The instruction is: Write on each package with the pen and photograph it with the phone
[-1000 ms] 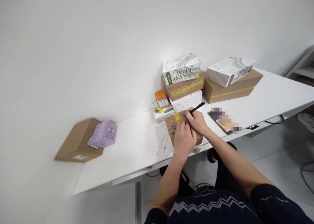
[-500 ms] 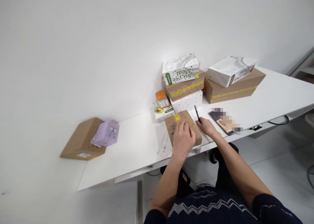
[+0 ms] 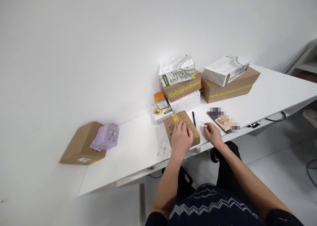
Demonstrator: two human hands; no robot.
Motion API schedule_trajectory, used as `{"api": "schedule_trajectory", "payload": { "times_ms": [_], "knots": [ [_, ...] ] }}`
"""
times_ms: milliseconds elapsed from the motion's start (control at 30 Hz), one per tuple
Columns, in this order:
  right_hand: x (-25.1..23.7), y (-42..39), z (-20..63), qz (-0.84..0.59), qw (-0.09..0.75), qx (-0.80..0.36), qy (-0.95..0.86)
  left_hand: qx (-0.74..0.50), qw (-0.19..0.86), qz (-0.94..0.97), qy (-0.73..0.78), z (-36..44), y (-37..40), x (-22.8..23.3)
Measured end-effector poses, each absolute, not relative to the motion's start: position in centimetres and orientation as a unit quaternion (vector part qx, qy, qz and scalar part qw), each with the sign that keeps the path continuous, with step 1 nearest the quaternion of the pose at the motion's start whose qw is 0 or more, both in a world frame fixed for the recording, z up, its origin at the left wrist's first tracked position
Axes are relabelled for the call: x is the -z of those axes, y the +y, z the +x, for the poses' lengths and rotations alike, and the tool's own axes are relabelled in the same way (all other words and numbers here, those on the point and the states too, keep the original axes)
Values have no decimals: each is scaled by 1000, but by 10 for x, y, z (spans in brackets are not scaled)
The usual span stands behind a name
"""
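Note:
My left hand (image 3: 182, 138) lies on top of a small brown cardboard box (image 3: 169, 128), its fingers stretched out over the lid. The box has a strip of yellow tape and dark handwriting. To the right of the box, a black pen (image 3: 194, 119) lies on the white table (image 3: 138, 137). My right hand (image 3: 213, 134) hovers by the table's front edge, just right of the pen and apart from it. Its fingers are loosely bent and hold nothing. A phone (image 3: 221, 122), partly blurred out, lies on the table beyond the right hand.
Behind the small box, a white Su-per Meal box (image 3: 177, 71) tops a stack. An orange packet (image 3: 160, 99) lies beside it. Another white box (image 3: 228, 69) rests on a long cardboard box (image 3: 232, 89). At left, a purple box (image 3: 106, 137) adjoins a brown carton (image 3: 81, 143).
My right hand has let go of the pen, which now lies on the table, and has drawn back a little. The left hand stays on the box. The view has shifted slightly.

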State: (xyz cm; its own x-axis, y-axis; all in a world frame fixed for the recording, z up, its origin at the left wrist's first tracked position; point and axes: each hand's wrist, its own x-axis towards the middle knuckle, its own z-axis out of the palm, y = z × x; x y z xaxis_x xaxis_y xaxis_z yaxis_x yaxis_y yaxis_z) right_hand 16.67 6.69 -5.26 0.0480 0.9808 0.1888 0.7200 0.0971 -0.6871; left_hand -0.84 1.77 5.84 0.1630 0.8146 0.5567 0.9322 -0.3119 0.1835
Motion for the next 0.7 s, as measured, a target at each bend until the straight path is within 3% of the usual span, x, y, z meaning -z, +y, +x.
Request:
{"api": "schedule_trajectory", "payload": {
  "times_ms": [133,333,567,700],
  "knots": [
    [37,74,197,-727,269,-14,-632,289,99,-756,-578,-7,17,-59],
    [32,89,216,-773,141,-41,-617,288,97,-754,-582,-7,16,-59],
    [21,58,208,-772,149,-104,-609,283,119,-750,-585,-7,16,-58],
    [11,44,213,-725,301,-304,-539,285,119,-749,-586,-7,17,-58]
  ]
}}
